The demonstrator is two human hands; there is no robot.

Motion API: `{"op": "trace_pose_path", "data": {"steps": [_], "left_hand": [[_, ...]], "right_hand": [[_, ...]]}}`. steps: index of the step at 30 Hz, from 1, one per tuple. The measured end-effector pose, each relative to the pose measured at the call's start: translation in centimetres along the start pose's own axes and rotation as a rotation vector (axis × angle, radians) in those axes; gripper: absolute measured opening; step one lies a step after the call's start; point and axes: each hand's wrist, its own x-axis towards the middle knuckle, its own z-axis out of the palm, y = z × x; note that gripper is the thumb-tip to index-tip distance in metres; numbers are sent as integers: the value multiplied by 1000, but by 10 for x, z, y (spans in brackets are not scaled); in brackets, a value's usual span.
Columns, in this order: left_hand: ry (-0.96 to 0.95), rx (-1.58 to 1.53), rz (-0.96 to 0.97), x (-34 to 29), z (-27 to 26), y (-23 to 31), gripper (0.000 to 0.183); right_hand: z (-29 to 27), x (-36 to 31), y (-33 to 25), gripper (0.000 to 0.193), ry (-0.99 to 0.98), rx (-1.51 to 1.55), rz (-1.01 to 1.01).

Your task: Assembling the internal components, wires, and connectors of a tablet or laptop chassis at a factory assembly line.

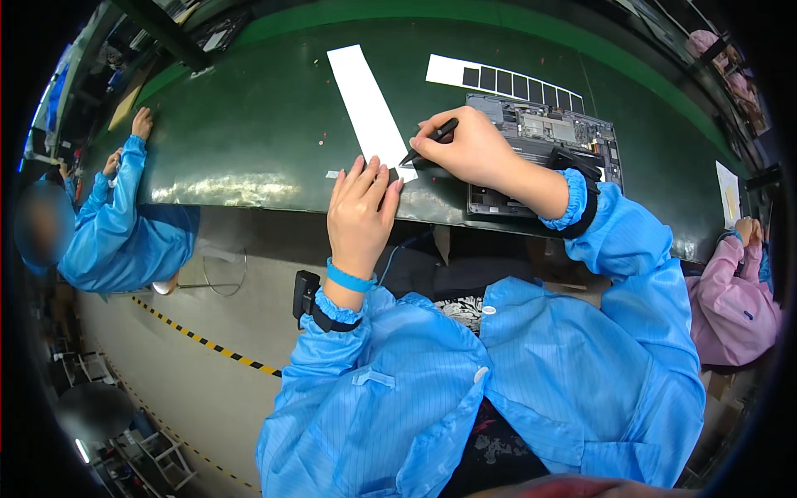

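Note:
My right hand (pixel 469 148) is closed round a slim black pen-shaped tool (pixel 444 130). Its pointed end meets the near end of a long white strip (pixel 363 95) lying on the green table (pixel 249 124). A small dark patch shows at that end, partly hidden by fingers. My left hand (pixel 363 207) lies with outstretched fingers at the strip's near end, holding nothing that I can see. Under my right forearm sits an opened laptop chassis (pixel 531 124) with its inner parts bared. Behind it lies a white sheet (pixel 447 70) with a row of black rectangles.
A small pale piece (pixel 334 174) lies left of my fingers. At the far left a person in blue (pixel 124 228) sits by the table. Someone in pink (pixel 735 303) works at the right, near a white paper (pixel 728 195). The table's front edge runs just before me.

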Motion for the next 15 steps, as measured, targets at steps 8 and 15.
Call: {"op": "trace_pose_path", "data": {"steps": [8,15], "left_hand": [[-44,41,24,-2,-1,2,23],[-44,38,17,-5,-2,1,23]], "right_hand": [[8,-3,1,27,13,109,40],[10,-7,-2,28,17,101,27]]}}
